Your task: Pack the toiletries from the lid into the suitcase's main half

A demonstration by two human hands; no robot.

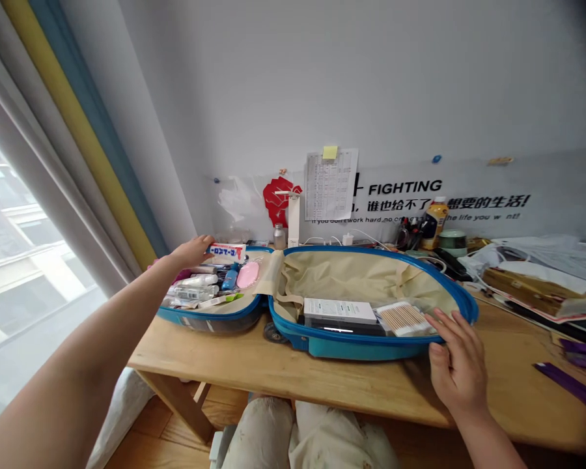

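Observation:
A blue hard-shell suitcase (351,344) lies open on the wooden table (273,371). My left hand (191,251) reaches to the far left half and grips a white toothpaste box (228,250) above several tubes and small bottles (198,286). My right hand (456,365) rests with fingers spread on the near rim of the right half, next to a clear box of cotton swabs (401,317). A white flat box (339,310) lies on dark items beside the swabs. The right half has a beige lining (351,273).
Papers and magazines (532,280) pile up at the right. A yellow bottle (434,223), a jar and pens stand against the wall. Purple strips (569,384) lie at the near right. A window and curtain are on the left. My knees show below the table edge.

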